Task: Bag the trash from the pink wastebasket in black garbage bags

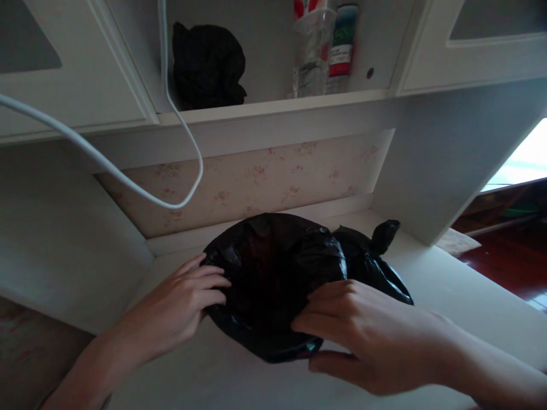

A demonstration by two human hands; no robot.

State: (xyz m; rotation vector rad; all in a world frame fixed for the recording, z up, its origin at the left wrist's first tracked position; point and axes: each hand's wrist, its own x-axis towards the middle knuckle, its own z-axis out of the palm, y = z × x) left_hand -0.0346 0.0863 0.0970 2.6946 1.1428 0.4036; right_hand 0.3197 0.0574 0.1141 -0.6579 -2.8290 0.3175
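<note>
A black plastic bag (273, 273) stands on the white surface with its mouth spread wide and round, facing up. Whatever supports its shape is covered by the plastic. At the left of the mouth, my left hand (199, 293) hooks its fingers over the rim, with the thumb hidden. My right hand (342, 324) grips the near right rim, fingers inside the mouth and thumb outside. Loose plastic bulges out beyond the right side of the opening, ending in a twisted tip.
The white desktop (444, 290) lies under the bag, below an open shelf (273, 108). A black crumpled bundle (207, 65), a clear container (315, 54) and a canister (343, 42) stand on that shelf. A white cable (106, 162) hangs in front at the left.
</note>
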